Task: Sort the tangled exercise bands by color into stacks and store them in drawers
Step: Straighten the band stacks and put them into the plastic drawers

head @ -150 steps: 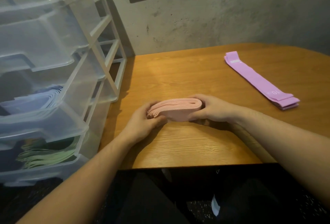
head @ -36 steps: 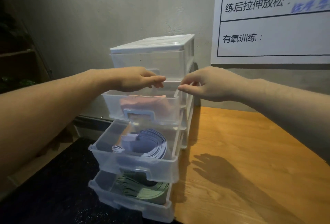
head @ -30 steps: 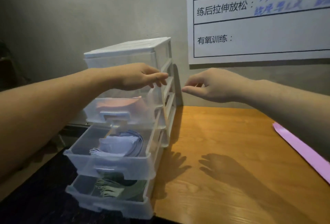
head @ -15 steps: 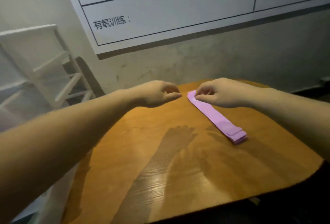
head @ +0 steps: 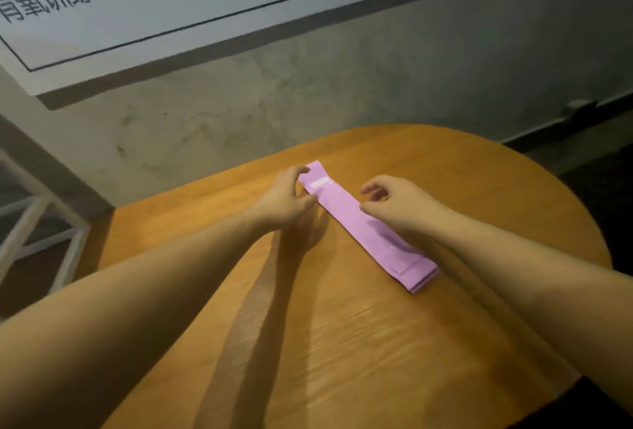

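Spreading across the lower frame, the round-edged wooden table (head: 342, 343) carried the only band stack in view, with a printed wall chart (head: 171, 0) hanging above the rough concrete wall and a white drawer frame (head: 41, 223) at the left edge. The purple exercise bands (head: 363, 223) lay flat as one neat stack near the table's far side, their long axis running diagonally from far-left to near-right, the end with the white label pointing toward the wall. The left hand (head: 281, 199) sat at that labelled end, fingers curled against its edge, though whether it actually pinched the stack could not be told. The right hand (head: 400, 206) hovered over the middle, fingers loosely curled and gripping nothing. Doing this step well probably meant taking both ends together and folding evenly, so the layers stayed aligned for the drawer.
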